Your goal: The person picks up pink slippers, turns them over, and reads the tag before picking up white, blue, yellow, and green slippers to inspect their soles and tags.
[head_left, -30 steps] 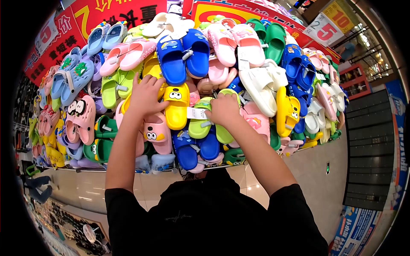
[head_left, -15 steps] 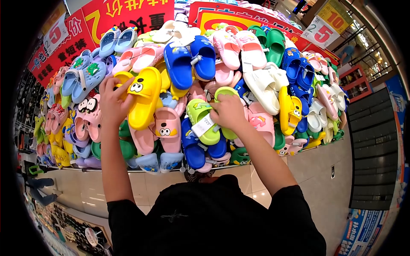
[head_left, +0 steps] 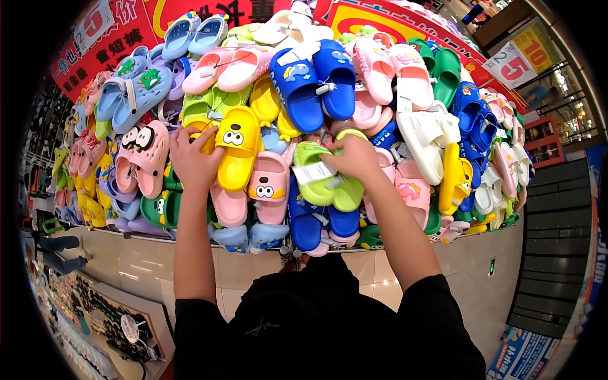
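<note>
On the left of the pile, my left hand (head_left: 195, 157) has its fingers wrapped round one of a pair of yellow slippers (head_left: 237, 166) with cartoon eyes. My right hand (head_left: 356, 156) grips a pair of lime-green slippers (head_left: 308, 183) by the strap area, with a white tag (head_left: 315, 172) hanging over them. Its fingertips are partly hidden behind the green strap. Between the hands lie pink slippers (head_left: 268, 201) with eyes on the strap. Blue slippers (head_left: 305, 225) sit under the green pair, and another blue pair (head_left: 297, 88) lies above it.
Many slippers and clogs cover the display, including white slippers (head_left: 423, 149) at right and light-blue clogs (head_left: 136, 95) at left. Red price signs (head_left: 123, 35) stand behind. A tiled floor (head_left: 250, 269) runs below the display's front edge. Another person's legs (head_left: 60, 250) show at far left.
The yellow pair has come down onto the pile, and light-green slippers now show behind it. The green pair has turned somewhat in my right hand. The whole view has shifted a little.
</note>
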A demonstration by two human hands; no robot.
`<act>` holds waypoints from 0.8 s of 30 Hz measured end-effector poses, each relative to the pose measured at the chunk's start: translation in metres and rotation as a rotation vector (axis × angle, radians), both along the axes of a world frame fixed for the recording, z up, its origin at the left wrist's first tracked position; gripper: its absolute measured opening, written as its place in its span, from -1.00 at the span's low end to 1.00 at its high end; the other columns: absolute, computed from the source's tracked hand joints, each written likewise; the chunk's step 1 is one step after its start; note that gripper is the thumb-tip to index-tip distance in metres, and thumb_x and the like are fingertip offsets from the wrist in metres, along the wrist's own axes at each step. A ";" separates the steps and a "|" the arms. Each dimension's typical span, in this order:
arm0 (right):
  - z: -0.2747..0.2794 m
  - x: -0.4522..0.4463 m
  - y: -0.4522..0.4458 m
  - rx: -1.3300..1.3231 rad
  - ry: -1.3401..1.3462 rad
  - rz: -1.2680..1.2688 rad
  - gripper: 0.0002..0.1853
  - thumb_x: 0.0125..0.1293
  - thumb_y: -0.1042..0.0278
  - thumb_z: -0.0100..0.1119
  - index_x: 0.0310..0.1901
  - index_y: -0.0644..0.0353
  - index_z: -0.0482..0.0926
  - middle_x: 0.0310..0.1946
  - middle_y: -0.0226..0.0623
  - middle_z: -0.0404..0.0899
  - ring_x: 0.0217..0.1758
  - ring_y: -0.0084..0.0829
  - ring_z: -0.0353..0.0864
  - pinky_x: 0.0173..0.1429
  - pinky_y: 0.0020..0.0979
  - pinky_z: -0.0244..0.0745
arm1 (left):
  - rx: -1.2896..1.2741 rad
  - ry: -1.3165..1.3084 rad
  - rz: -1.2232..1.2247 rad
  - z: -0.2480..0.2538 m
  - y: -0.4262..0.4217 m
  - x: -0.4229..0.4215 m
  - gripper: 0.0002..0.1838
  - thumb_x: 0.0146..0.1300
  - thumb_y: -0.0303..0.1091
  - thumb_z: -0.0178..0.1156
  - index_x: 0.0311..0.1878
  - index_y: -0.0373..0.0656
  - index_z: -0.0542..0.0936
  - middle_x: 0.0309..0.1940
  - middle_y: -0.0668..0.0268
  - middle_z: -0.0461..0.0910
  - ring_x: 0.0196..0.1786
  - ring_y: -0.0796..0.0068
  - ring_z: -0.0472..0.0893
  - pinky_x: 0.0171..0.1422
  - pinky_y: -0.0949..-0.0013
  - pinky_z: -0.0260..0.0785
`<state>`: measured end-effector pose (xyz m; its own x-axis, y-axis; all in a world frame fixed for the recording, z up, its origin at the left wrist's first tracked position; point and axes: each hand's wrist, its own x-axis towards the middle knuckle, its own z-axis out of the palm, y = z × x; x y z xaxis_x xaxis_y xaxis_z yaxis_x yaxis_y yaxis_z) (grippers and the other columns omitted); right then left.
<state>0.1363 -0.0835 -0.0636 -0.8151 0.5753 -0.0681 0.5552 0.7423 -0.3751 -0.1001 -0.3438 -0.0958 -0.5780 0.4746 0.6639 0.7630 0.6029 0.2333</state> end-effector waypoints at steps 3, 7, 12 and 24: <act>-0.028 0.020 0.003 0.120 0.106 -0.002 -0.43 -0.05 -0.29 0.46 -0.22 0.08 0.81 -0.36 -0.14 0.71 -0.23 -0.13 0.72 -0.06 -0.23 0.61 | 0.088 -0.030 -0.026 -0.020 -0.006 -0.014 -0.66 -0.09 -0.22 0.42 -0.14 0.11 0.81 -0.14 0.30 0.56 0.12 0.11 0.52 0.22 0.09 0.41; -0.036 0.020 0.016 -0.424 0.178 -0.037 -0.56 0.19 -0.04 0.45 -0.23 0.27 0.77 -0.38 -0.23 0.71 -0.33 -0.44 0.66 -0.21 -0.37 0.52 | 0.113 -0.083 -0.032 -0.027 -0.012 -0.020 -0.66 -0.09 -0.24 0.44 -0.15 0.00 0.79 -0.12 0.30 0.60 0.08 0.12 0.54 0.15 0.11 0.42; -0.066 0.017 0.010 -0.562 0.392 -0.223 -0.66 0.32 0.17 0.34 -0.21 0.39 0.72 -0.44 -0.33 0.68 -0.39 -0.62 0.55 -0.31 -0.48 0.41 | 0.157 -0.017 -0.016 -0.031 -0.010 -0.017 -0.68 -0.07 -0.26 0.43 -0.17 -0.04 0.78 -0.09 0.30 0.61 0.05 0.14 0.55 0.14 0.15 0.41; -0.078 0.014 0.032 -0.396 0.635 -0.187 -0.75 0.36 0.27 0.26 -0.27 0.34 0.68 -0.44 -0.25 0.68 -0.44 -0.44 0.59 -0.28 -0.39 0.44 | 0.262 -0.023 0.003 -0.040 -0.014 -0.011 -0.72 0.05 -0.30 0.36 -0.14 -0.13 0.73 -0.07 0.25 0.59 0.03 0.13 0.56 0.14 0.15 0.39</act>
<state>0.1505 -0.0514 -0.1413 -0.6581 0.7378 0.1503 0.2481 0.4010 -0.8819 -0.1111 -0.3581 -0.1361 -0.5957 0.2858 0.7506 0.7537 0.5220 0.3993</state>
